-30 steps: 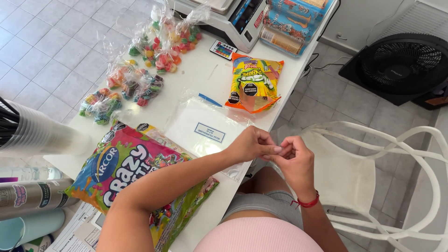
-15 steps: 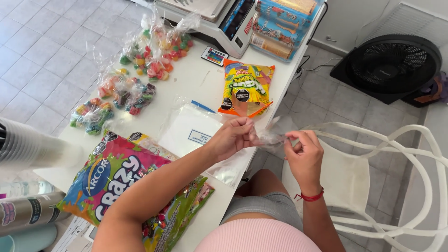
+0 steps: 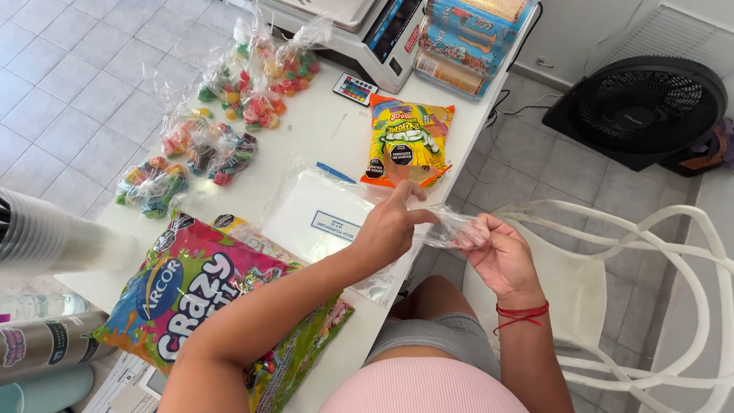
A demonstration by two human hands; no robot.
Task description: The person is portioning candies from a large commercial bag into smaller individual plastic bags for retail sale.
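Note:
A small clear plastic bag is stretched between my two hands beyond the table's right edge. My left hand pinches one side of it with thumb and fingers, index raised. My right hand, with a red string on the wrist, grips the other side in closed fingers. Just left of my hands a stack of clear empty bags lies flat on the white table.
A large colourful candy bag lies open under my left arm. A yellow snack bag sits further back. Several filled candy bags line the left side. A scale, boxes, a white chair and a black fan surround the table.
My hands have moved apart, stretching the clear bag between them. My left index finger has lifted.

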